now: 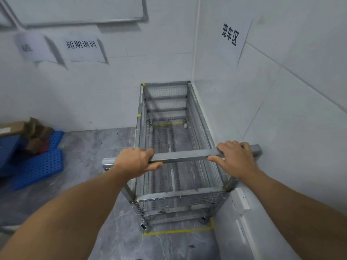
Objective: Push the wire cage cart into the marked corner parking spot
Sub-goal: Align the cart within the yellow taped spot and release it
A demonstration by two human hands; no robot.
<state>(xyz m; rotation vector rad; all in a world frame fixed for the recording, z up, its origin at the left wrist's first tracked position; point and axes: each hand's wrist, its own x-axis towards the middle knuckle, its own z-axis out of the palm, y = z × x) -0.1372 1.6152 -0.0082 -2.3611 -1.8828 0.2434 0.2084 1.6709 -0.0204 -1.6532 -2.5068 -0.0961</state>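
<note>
- Both hands grip the handle bar point(184, 155) of the wire cage cart point(170, 139): the left hand point(135, 162) is wrapped around its left part, the right hand point(235, 156) around its right part, thumbs under the bar and fingers over it.
- Bare bar shows between the two hands, and a short stub of bar sticks out beyond each hand.
- Long axis of the cart runs straight away from the person toward the corner where the two white walls meet; the handle end is the near end.
- Far end of the cart sits right at the back wall, with no visible gap.
- Right long side of the cart runs just beside the right wall point(281, 109), which bears a paper sign point(231, 37) well above the cart.
- Yellow floor tape point(178, 231) marks a line just nearer than the cart's near wheels, turning up beside the right wall; more yellow tape shows under the far end.
- Left of the cart lies open grey floor point(97, 151).
- Blue perforated pallets point(40, 166) with brown cardboard point(22, 128) on them lie well apart to the cart's left.
- Mesh floor of the cart holds nothing.
</note>
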